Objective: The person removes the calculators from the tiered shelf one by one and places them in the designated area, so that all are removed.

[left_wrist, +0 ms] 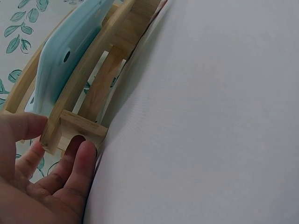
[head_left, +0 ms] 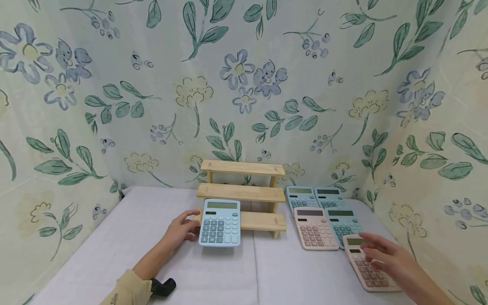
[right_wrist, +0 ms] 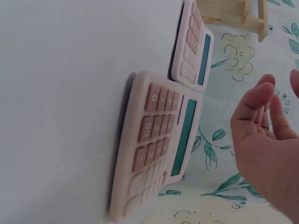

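Observation:
A blue calculator (head_left: 220,223) stands tilted back on the lowest step of a three-tier wooden shelf (head_left: 263,220), its keys facing me. At the left end of that step, my left hand (head_left: 183,226) grips the board; in the left wrist view the fingers (left_wrist: 84,163) curl at the board's end beside its support. My right hand (head_left: 389,256) hovers over a pink calculator (head_left: 371,273) at the right front, holding nothing. In the right wrist view its fingers (right_wrist: 259,95) are loosely bent and apart from the pink calculator (right_wrist: 152,140).
Right of the shelf lie another pink calculator (head_left: 315,228) and several blue calculators (head_left: 345,222), some overlapping. A white cloth (head_left: 289,275) covers the table. Floral fabric (head_left: 244,127) hangs behind and along both sides. A black object (head_left: 164,288) is at my left wrist.

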### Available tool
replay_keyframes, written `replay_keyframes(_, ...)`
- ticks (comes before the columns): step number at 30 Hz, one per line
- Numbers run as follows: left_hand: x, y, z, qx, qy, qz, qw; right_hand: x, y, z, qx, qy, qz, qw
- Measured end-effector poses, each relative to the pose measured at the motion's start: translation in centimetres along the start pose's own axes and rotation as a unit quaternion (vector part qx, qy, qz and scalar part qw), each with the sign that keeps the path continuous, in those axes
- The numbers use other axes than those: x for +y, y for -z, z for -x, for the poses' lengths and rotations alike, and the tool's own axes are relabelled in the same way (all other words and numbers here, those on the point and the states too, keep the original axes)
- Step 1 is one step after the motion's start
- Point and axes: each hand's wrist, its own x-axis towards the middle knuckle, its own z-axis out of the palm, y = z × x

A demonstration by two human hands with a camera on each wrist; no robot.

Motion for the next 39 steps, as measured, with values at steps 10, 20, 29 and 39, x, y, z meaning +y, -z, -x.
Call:
replay_keyframes(10,0.0,0.0,-0.2,0.001,0.005,-0.002,1.0000,-1.9,-2.7,0.2,-0.025,0.042,-0.017,0.999)
replay_keyframes(20,0.1,0.1,-0.3,-0.004,-0.003,0.012,0.9999,-3.4,-6.1,0.1,-0.039,0.043,-0.064,0.996)
replay_keyframes(29,0.1,-0.1,-0.3,-0.004,-0.004,0.008,1.0000,-4.7,-8.4,0.0,-0.048,0.045,-0.081,0.995)
replay_keyframes(39,0.0,-0.1,-0.2,0.000,-0.001,0.006,1.0000,-6.4,-11.3,0.0,-0.057,0.063,-0.115,0.990)
